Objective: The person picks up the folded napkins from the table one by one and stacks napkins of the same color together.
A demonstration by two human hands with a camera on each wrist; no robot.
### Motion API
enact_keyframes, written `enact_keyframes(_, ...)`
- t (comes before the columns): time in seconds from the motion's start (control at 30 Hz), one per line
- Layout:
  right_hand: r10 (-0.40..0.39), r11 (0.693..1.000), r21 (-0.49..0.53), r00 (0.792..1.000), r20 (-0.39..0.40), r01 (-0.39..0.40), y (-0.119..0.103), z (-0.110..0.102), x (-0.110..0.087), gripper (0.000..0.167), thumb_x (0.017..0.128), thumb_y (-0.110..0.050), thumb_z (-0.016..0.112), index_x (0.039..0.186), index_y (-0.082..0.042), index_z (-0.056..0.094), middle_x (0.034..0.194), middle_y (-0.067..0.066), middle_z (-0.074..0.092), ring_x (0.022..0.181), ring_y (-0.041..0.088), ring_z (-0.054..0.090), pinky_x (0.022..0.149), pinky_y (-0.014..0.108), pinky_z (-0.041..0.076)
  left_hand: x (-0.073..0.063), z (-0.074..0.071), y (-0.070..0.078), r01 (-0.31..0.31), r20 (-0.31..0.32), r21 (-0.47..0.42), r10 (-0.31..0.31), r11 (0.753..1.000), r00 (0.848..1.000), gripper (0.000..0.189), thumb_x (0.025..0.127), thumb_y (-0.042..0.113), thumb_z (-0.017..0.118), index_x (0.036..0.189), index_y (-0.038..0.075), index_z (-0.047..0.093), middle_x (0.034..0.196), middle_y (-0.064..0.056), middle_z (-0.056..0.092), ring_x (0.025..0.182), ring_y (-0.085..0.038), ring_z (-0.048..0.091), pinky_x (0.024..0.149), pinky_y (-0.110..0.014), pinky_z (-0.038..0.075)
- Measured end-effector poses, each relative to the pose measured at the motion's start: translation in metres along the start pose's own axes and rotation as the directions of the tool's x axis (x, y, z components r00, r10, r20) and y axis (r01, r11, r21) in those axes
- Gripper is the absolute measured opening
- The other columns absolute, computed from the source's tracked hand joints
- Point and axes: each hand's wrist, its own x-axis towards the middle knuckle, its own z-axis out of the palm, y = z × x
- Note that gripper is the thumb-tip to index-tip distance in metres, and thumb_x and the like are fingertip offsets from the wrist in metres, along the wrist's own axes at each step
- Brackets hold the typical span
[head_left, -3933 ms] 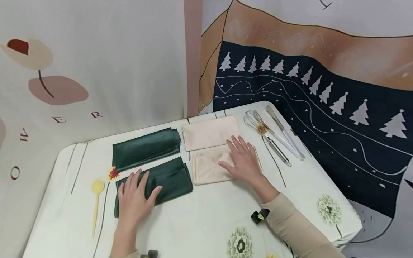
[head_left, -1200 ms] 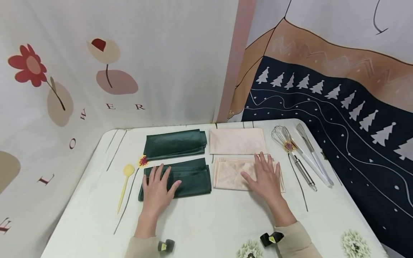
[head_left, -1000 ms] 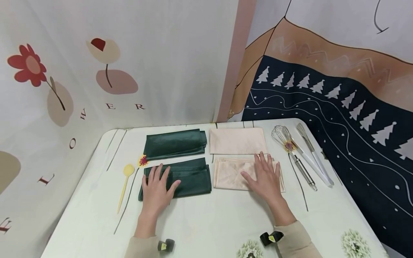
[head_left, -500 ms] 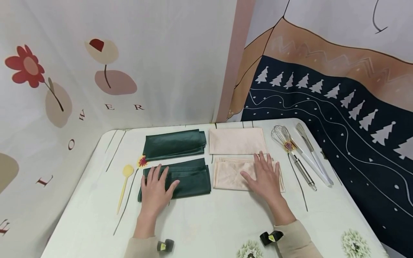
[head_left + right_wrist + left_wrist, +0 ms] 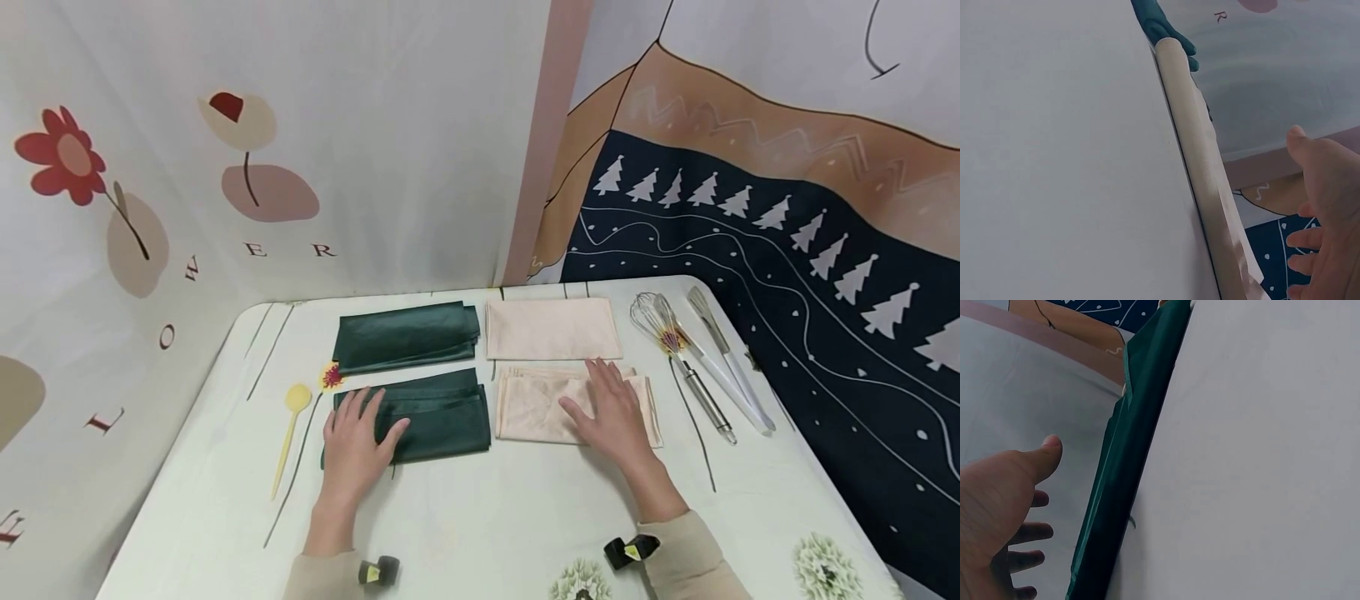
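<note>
My left hand point(image 5: 354, 446) is over the left part of the nearer folded dark green cloth point(image 5: 446, 421), covering some of it. Its thumb point(image 5: 1051, 450) and fingers are stretched out, and in the left wrist view they hang above the cloth's folded edge, apart from it. My right hand point(image 5: 617, 417) is likewise over the nearer folded pale pink cloth point(image 5: 536, 408), thumb and fingers extended. The right wrist view shows this hand raised off the pink cloth's rolled edge point(image 5: 1194, 137). Neither hand holds anything.
Behind lie a second folded green cloth point(image 5: 405, 337) and a second pink one point(image 5: 551, 329). A yellow spoon point(image 5: 297, 398) lies at the left. On the right are a metal whisk point(image 5: 701, 392) and two slim utensils with pale handles point(image 5: 742, 387). Printed curtains stand behind the table.
The head view has swung since the oldest frame, shifting everything right. Over the last half second my left hand drew back slightly and my right fingertips dipped a little. The cloths stayed put.
</note>
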Motion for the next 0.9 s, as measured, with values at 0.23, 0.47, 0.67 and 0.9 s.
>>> enact_keyframes(0.23, -0.001, 0.99, 0.137, 0.999, -0.048, 0.008, -0.001, 0.002, 0.004, 0.074, 0.094, -0.042, 0.07, 0.151, -0.002, 0.044, 0.148, 0.024, 0.049, 0.133, 0.047, 0.046, 0.106, 0.063, 0.039, -0.003, -0.004, -0.006, 0.051, 0.003, -0.026, -0.051, 0.998, 0.999, 0.07, 0.095, 0.041, 0.07, 0.148, 0.001, 0.048, 0.15, -0.025, 0.043, 0.142, -0.043, 0.033, 0.117, -0.063, 0.02)
enact_keyframes(0.47, -0.035, 0.973, 0.224, 0.993, -0.115, 0.06, -0.005, 0.007, 0.012, 0.062, 0.094, -0.03, 0.074, 0.142, 0.003, 0.052, 0.133, 0.024, 0.061, 0.121, 0.042, 0.058, 0.1, 0.059, 0.046, -0.005, -0.007, -0.015, 0.094, -0.053, -0.062, -0.098, 0.994, 0.994, 0.066, 0.095, 0.036, 0.072, 0.145, -0.002, 0.05, 0.146, -0.026, 0.047, 0.137, -0.044, 0.04, 0.114, -0.062, 0.028)
enact_keyframes(0.67, -0.051, 0.947, 0.311, 0.993, -0.103, 0.08, -0.005, 0.017, 0.017, 0.058, 0.093, -0.026, 0.076, 0.138, 0.005, 0.056, 0.124, 0.023, 0.065, 0.111, 0.037, 0.064, 0.094, 0.05, 0.054, -0.004, -0.008, -0.024, 0.137, -0.059, -0.116, -0.145, 0.984, 0.988, 0.063, 0.096, 0.033, 0.071, 0.145, -0.001, 0.05, 0.147, -0.027, 0.045, 0.137, -0.045, 0.04, 0.114, -0.06, 0.03)
enact_keyframes(0.9, -0.069, 0.929, 0.359, 0.996, -0.06, 0.086, -0.01, 0.028, 0.021, 0.057, 0.095, -0.027, 0.074, 0.137, 0.006, 0.056, 0.123, 0.022, 0.066, 0.109, 0.035, 0.065, 0.093, 0.047, 0.055, -0.004, -0.01, -0.034, 0.194, -0.022, -0.195, -0.202, 0.961, 0.979, 0.064, 0.098, 0.035, 0.068, 0.147, 0.0, 0.047, 0.152, -0.026, 0.039, 0.142, -0.043, 0.035, 0.117, -0.057, 0.027)
